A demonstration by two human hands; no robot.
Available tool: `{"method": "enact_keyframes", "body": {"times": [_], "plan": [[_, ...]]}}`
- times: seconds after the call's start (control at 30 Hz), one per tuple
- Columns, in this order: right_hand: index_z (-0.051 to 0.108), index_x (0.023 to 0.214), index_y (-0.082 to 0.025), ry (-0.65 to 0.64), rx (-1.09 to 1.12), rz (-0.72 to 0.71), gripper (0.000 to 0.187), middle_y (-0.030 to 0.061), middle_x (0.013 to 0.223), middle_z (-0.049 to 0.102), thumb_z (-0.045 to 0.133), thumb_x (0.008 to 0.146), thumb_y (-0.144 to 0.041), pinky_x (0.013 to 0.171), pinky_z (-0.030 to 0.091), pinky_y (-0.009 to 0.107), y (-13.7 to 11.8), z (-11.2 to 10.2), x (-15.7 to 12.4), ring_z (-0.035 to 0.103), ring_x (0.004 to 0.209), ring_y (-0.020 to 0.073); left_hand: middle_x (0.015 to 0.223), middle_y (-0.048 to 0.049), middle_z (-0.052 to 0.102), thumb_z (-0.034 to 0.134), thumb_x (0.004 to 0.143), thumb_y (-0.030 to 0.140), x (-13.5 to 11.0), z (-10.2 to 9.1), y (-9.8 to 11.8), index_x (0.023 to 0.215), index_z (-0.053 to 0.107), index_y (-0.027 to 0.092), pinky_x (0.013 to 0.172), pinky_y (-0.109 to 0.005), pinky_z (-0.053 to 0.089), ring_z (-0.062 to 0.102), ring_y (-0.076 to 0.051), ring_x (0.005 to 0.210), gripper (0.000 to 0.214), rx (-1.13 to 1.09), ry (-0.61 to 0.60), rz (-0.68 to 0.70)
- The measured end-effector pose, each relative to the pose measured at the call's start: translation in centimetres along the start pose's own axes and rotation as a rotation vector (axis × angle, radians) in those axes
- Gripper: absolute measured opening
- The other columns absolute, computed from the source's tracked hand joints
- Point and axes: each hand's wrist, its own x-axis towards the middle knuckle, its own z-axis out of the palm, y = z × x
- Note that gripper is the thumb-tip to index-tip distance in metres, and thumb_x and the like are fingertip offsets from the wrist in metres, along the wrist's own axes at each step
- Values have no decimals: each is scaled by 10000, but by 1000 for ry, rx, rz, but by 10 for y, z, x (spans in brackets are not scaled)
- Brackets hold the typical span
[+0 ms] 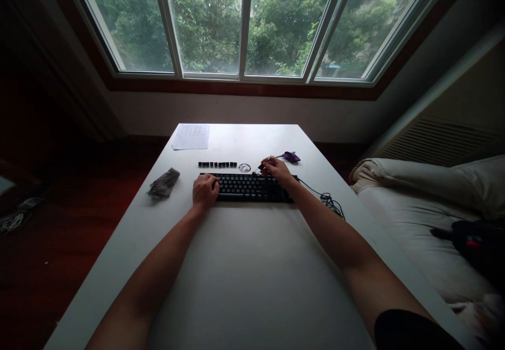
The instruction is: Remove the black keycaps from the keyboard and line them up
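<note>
A black keyboard (248, 188) lies across the white table. My left hand (205, 189) is closed around its left end, thumb over the edge. Above the keyboard's back edge, right of the middle, my right hand (275, 169) pinches a small tool with thin wire ends and a dark part, which looks like a keycap puller (258, 169). The wires reach down near the top key row; whether they touch a key is too small to tell. Behind the keyboard, several black keycaps (217, 164) stand in a row, beside a round, pale, dark-rimmed item (244, 167).
Left of the keyboard lies a grey cloth (163, 183); printed paper (191, 137) is at the far left corner. A purple item with a thin handle (291, 157) rests behind my right hand. The coiled cable (331, 202) reaches the table's right edge, near a bed (410, 234).
</note>
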Motion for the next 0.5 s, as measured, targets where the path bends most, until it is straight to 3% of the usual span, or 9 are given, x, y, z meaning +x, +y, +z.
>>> {"method": "enact_keyframes", "body": {"times": [0.27, 0.5], "plan": [[643, 954, -187, 20, 5, -47, 454, 36, 809, 688, 783, 727, -554, 702, 612, 339, -17, 18, -12, 702, 706, 180, 1016, -74, 671, 532, 916, 262, -1, 0, -3, 925, 687, 249, 911, -456, 449, 566, -282, 1020, 156, -38, 37, 31], [664, 974, -191, -138, 5, -87, 430, 51, 878, 703, 749, 766, -558, 693, 608, 330, -30, 59, -29, 705, 736, 186, 1067, -76, 662, 556, 912, 272, -1, -1, 1, 991, 686, 247, 955, -453, 447, 566, -279, 1055, 153, -39, 2, 105]]}}
